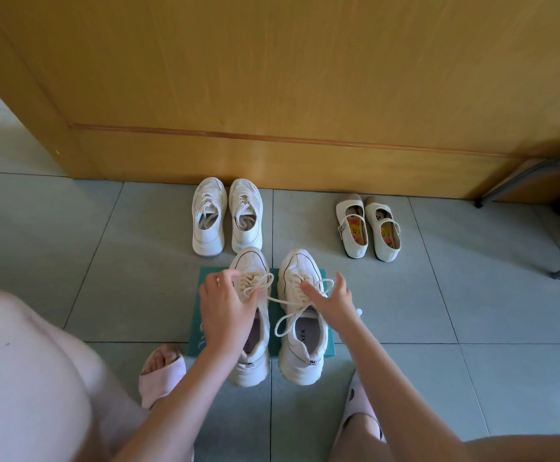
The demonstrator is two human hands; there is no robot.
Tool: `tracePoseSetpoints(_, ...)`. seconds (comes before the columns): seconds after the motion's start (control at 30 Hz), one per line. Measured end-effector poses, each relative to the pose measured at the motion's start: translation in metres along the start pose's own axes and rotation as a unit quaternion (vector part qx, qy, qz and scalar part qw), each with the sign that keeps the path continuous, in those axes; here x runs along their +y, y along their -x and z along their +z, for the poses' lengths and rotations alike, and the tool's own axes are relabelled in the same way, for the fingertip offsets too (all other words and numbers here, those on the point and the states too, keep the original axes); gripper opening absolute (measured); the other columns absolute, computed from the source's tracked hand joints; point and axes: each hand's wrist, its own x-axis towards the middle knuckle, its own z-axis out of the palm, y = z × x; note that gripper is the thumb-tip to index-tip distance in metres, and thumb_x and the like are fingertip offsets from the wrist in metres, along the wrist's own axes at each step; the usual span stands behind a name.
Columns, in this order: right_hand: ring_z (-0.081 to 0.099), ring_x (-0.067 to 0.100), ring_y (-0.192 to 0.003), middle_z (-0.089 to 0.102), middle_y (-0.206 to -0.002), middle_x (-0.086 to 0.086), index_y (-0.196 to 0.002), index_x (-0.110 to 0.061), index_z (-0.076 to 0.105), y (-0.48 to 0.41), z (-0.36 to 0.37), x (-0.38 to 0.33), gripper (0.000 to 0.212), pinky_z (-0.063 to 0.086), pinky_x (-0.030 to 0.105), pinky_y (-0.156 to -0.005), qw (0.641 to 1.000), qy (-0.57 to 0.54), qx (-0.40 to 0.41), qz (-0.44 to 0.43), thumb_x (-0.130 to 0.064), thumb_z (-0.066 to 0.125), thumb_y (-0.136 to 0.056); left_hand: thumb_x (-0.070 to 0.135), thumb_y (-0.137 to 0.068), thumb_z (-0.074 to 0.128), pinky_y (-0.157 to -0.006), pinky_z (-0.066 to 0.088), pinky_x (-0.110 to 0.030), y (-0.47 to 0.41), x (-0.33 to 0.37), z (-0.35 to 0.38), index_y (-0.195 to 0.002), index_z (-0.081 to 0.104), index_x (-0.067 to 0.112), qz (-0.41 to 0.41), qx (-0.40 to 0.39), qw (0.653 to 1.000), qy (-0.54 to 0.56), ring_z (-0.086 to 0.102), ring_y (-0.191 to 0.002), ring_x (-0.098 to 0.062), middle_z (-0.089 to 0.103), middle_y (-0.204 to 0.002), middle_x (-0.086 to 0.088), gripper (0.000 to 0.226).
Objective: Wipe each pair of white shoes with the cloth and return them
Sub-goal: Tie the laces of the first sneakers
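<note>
Your left hand (228, 305) grips the left sneaker (250, 261), your right hand (332, 298) rests spread on the right sneaker (300, 266), likely to lift both.

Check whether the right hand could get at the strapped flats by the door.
Probably yes, with a stretch: the right hand sits on the right sneaker, and only bare floor lies between it and the strapped flats.

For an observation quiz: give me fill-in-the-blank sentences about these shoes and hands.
1. ____ pairs of shoes stand on the grey tiled floor.
2. The left hand and right hand handle the ____ of the chunky white sneakers on the flat teal mat.
3. The cream strap shoes stand to the ____ of the white mesh sneakers.
Missing words: three; laces; right.
</note>
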Motion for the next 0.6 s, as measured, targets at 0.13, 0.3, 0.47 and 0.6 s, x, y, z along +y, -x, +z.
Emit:
tracePoseSetpoints(0.13, 0.034, 0.035, -0.131, 0.016, -0.151, 0.015, -0.149, -0.020, -0.008, 0.006, 0.033, 0.010, 0.101, 0.037, 0.045, -0.101, 1.000, 0.016, 0.013, 0.014, -0.047, 0.063, -0.083, 0.043, -0.074, 0.073, -0.100, 0.036, -0.038, 0.009, -0.001, 0.011, -0.135, 0.036, 0.006, -0.109, -0.088, 0.990, 0.025, 0.039, -0.124, -0.030, 0.041, -0.133, -0.013, 0.080)
tracePoseSetpoints(0.3, 0.045, 0.035, -0.120, 0.036, -0.136, 0.011, -0.144, -0.018, 0.008, 0.004, 0.054, 0.021, 0.092, 0.042, 0.045, -0.093, 0.992, 0.083, 0.088, 0.033, -0.047, 0.063, -0.076, 0.045, -0.071, 0.073, -0.096, 0.039, -0.041, 0.012, 0.004, 0.027, -0.139, 0.029, 0.007, -0.170, -0.144, 0.975, 0.003, 0.041, -0.124, -0.034, 0.038, -0.137, -0.016, 0.090)
tracePoseSetpoints(0.47, 0.050, 0.034, -0.112, 0.041, -0.125, 0.009, -0.133, -0.015, 0.023, 0.003, 0.058, 0.020, 0.085, 0.045, 0.041, -0.086, 0.987, 0.111, 0.109, 0.048, -0.048, 0.069, -0.069, 0.041, -0.065, 0.081, -0.086, 0.046, -0.046, 0.013, 0.010, 0.037, -0.141, 0.022, 0.010, -0.202, -0.144, 0.968, -0.031, 0.047, -0.118, -0.037, 0.038, -0.136, -0.017, 0.102)
tracePoseSetpoints(0.6, 0.053, 0.032, -0.110, 0.044, -0.125, 0.007, -0.128, -0.012, 0.029, 0.000, 0.056, 0.023, 0.077, 0.043, 0.039, -0.085, 0.984, 0.118, 0.125, 0.055, -0.046, 0.069, -0.071, 0.030, -0.066, 0.082, -0.085, 0.047, -0.045, 0.014, 0.011, 0.042, -0.143, 0.020, 0.011, -0.210, -0.121, 0.970, -0.032, 0.047, -0.119, -0.035, 0.040, -0.136, -0.016, 0.100)
